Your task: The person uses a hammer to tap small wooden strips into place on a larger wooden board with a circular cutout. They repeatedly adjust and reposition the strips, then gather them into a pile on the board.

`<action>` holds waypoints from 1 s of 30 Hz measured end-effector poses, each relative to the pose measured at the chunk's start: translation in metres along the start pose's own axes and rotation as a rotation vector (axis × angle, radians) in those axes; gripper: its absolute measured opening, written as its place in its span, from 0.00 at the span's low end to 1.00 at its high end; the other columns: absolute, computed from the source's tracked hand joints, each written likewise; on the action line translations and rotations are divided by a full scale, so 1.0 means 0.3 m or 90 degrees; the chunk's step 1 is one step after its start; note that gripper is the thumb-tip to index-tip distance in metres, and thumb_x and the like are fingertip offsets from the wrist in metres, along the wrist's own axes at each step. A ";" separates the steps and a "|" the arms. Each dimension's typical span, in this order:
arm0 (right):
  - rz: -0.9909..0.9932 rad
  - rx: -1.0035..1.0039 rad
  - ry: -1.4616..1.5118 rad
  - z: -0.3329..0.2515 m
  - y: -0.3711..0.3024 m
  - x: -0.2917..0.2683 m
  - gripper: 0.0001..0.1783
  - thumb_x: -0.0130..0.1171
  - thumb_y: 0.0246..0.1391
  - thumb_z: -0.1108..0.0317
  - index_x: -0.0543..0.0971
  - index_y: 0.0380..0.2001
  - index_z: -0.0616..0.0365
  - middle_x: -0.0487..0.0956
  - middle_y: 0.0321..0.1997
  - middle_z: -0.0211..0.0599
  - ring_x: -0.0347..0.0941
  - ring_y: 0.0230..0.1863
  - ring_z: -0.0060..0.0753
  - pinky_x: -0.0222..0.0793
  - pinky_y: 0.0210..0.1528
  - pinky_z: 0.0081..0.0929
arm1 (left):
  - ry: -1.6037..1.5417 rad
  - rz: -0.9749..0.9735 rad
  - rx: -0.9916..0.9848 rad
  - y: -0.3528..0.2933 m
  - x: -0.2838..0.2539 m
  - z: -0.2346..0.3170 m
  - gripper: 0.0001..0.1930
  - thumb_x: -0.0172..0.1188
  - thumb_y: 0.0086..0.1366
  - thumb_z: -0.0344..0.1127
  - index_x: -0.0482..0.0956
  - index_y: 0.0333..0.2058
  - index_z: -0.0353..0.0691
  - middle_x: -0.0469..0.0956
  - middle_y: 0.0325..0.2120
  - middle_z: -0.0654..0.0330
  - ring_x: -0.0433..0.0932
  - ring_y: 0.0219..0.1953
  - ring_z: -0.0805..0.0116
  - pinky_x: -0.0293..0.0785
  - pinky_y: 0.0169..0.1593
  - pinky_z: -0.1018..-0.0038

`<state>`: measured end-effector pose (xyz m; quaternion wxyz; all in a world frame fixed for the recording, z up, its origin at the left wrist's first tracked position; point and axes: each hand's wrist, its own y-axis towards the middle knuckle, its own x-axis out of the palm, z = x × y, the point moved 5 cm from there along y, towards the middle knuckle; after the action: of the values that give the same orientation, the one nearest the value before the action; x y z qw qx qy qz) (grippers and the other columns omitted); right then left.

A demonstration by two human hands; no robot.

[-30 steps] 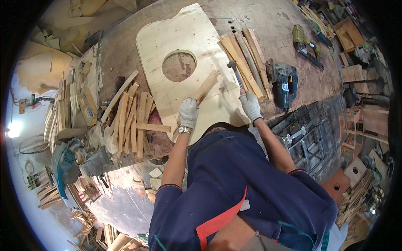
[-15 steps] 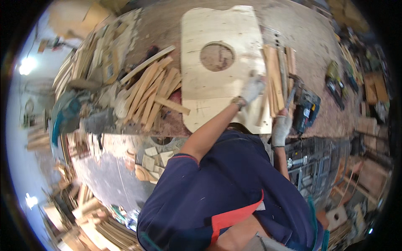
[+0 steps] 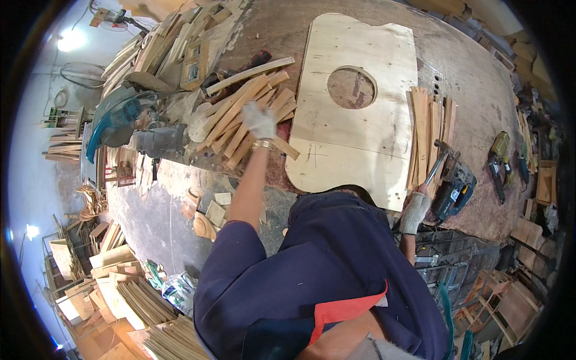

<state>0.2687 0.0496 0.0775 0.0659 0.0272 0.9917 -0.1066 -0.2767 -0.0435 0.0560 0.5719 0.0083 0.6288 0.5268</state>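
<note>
My left hand (image 3: pixel 260 122), in a pale work glove, is over a loose pile of wooden strips (image 3: pixel 231 123) left of the board. Its fingers point down among the strips, and whether they grip one is hidden. My right hand (image 3: pixel 415 213), also gloved, is closed round the handle of a hammer (image 3: pixel 437 162), whose head points away from me. Between my hands lies a flat plywood board (image 3: pixel 327 135) with a round hole and curved cut-outs at its ends. More strips (image 3: pixel 422 123) lie lengthwise along its right edge.
A power tool with a dark blue body (image 3: pixel 454 191) lies right of the hammer. Farther right is a yellow-green tool (image 3: pixel 498 159). A teal-guarded saw (image 3: pixel 123 123) stands at the left. Wood offcuts (image 3: pixel 216 213) lie below the table edge.
My left hand has moved left from the board's right side to the strip pile. My right hand still holds the hammer. The whole view has shifted, so the board appears farther right.
</note>
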 end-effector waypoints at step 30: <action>-0.065 -0.007 -0.168 -0.020 -0.061 0.064 0.27 0.47 0.72 0.49 0.72 0.27 0.63 0.68 0.18 0.35 0.67 0.23 0.28 0.63 0.27 0.35 | -0.292 -0.495 0.273 -0.422 -0.158 0.730 0.20 0.69 0.56 0.47 0.77 0.40 0.41 0.76 0.41 0.53 0.74 0.48 0.54 0.70 0.51 0.58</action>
<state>0.2478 0.0339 0.0844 0.1902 -0.0381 0.9752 -0.1067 -0.0258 0.0142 0.0503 0.8351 0.0063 0.5372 0.1183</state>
